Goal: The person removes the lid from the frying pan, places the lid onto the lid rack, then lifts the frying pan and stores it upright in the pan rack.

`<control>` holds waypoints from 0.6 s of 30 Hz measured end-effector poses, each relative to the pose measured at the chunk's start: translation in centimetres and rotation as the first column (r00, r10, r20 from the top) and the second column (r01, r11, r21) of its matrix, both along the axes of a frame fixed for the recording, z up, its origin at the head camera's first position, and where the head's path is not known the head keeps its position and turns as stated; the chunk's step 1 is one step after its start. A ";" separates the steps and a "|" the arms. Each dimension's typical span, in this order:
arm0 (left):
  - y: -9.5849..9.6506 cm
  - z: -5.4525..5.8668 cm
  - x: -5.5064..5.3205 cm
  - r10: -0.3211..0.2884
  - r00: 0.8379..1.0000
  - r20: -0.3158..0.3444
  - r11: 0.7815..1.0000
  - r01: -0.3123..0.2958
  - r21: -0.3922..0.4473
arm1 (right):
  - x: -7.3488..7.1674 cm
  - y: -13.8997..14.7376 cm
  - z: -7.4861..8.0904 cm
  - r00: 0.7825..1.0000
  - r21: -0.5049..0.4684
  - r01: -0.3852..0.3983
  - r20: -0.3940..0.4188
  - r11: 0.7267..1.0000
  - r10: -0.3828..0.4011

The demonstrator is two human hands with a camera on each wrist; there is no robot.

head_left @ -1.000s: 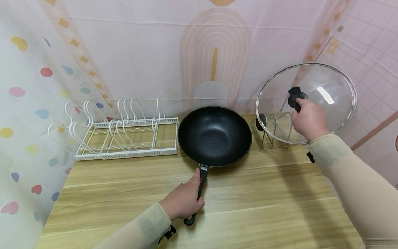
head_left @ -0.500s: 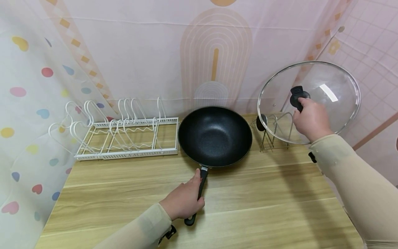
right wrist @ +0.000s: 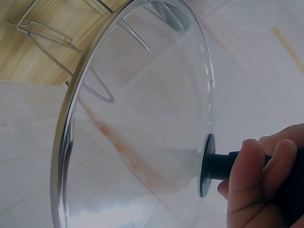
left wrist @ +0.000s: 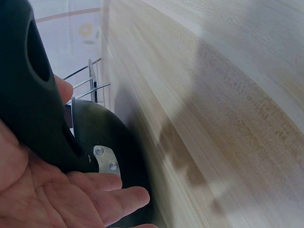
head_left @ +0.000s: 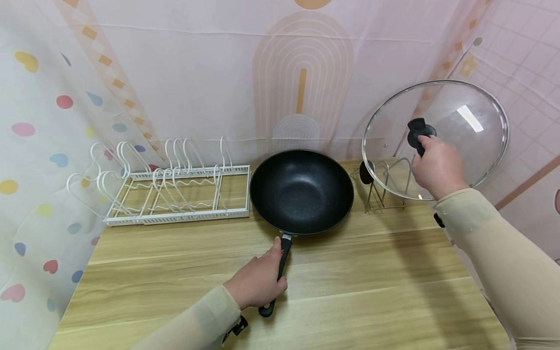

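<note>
A black wok (head_left: pixel 302 192) sits on the wooden table, its handle pointing towards me. My left hand (head_left: pixel 258 279) holds that handle; in the left wrist view the thumb lies on the far side of the handle (left wrist: pixel 35 90) and the fingers (left wrist: pixel 107 194) stretch beneath it, fairly straight. At the right, my right hand (head_left: pixel 439 165) grips the black knob (head_left: pixel 419 133) of a large glass lid (head_left: pixel 472 146). The lid is raised and tilted above a small wire rack (head_left: pixel 385 194). Up close, the right wrist view shows fingers curled round the knob (right wrist: pixel 221 166).
A white wire rack (head_left: pixel 177 214) with upright loops stands left of the wok, near the wall. Some dark oval thing (head_left: pixel 366 172) leans at the small wire rack, partly behind the lid's edge. Patterned curtains (head_left: pixel 197 87) line the back and sides.
The right hand has lifted the glass lid slightly upwards and a little to the right. The left hand and the wok have stayed in place.
</note>
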State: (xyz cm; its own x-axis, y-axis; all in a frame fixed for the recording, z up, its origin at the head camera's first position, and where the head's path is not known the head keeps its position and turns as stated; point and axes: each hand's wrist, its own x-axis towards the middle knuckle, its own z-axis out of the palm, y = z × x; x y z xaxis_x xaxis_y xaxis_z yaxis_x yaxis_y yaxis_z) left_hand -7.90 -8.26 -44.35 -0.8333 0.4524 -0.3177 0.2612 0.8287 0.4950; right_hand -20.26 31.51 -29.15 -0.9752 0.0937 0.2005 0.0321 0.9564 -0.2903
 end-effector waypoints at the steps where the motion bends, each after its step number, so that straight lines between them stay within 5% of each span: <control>1: 0.0 0.0 0.0 0.000 1.000 0.000 1.000 0.000 -0.001 | 0.0 0.0 0.0 1.000 0.000 -0.001 0.002 1.000 0.001; 18: 0.0 0.1 0.0 -0.006 1.000 -0.004 1.000 0.006 0.007 | 0.3 -0.2 0.3 1.000 0.034 -0.010 -0.029 0.999 0.011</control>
